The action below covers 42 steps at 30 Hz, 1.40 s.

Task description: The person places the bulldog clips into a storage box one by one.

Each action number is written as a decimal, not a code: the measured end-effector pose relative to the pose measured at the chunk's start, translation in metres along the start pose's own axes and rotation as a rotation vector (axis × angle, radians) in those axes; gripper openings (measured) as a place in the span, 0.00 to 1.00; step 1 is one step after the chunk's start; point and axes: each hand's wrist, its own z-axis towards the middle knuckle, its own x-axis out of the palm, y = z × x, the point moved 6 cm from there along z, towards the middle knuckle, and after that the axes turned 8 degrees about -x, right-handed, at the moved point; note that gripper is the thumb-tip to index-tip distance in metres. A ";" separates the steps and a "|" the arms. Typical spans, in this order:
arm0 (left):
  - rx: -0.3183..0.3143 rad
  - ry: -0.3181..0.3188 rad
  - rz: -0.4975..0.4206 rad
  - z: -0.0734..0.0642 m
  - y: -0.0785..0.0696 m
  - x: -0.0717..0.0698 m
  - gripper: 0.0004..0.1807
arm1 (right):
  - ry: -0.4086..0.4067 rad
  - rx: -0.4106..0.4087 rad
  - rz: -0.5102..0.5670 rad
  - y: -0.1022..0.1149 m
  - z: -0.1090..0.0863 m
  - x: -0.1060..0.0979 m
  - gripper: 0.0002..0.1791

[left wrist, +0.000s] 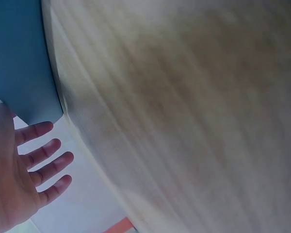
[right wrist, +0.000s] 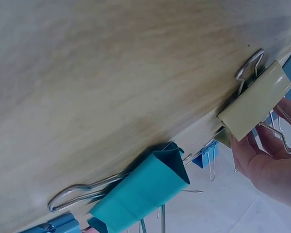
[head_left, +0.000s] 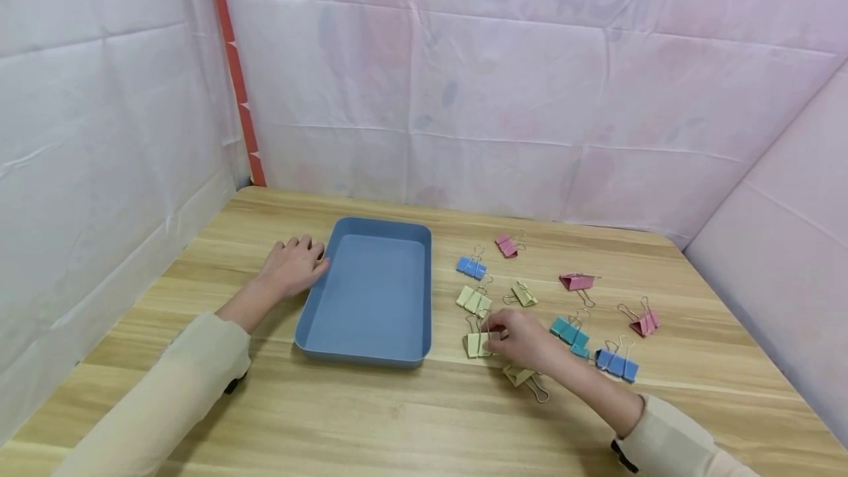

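My left hand (head_left: pixel 294 267) lies at the left side of the blue tray (head_left: pixel 363 358), thumb side at its rim. In the left wrist view its fingers (left wrist: pixel 51 167) are spread and loosely bent beside the tray wall (left wrist: pixel 26 63). With thumb and fingertips, my right hand (head_left: pixel 523 337) pinches the right side of a pale yellow binder clip (head_left: pixel 474 346) lying right of the tray. Another yellow binder clip (head_left: pixel 517 375) lies just under that hand, partly covered by it. A teal binder clip (right wrist: pixel 140 194) shows large in the right wrist view.
Around the right hand lie more binder clips: blue (head_left: pixel 471 267), yellow (head_left: pixel 473 300), small yellow (head_left: pixel 524 294), pink (head_left: pixel 507 246), pink (head_left: pixel 576 282), pink (head_left: pixel 645 323) and blue (head_left: pixel 617 364). White sheeting (head_left: pixel 497 94) stands behind the wooden table (head_left: pixel 397 425) and at both sides.
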 end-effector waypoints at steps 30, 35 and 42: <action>0.043 -0.003 0.033 -0.024 -0.003 -0.004 0.19 | -0.025 -0.069 -0.015 0.003 0.000 -0.002 0.07; 0.044 -0.005 0.034 -0.024 -0.003 -0.003 0.18 | -0.033 -0.089 -0.002 0.003 -0.002 -0.002 0.06; 0.045 0.001 0.038 -0.024 -0.002 -0.004 0.18 | -0.035 -0.064 0.032 0.002 -0.002 -0.003 0.04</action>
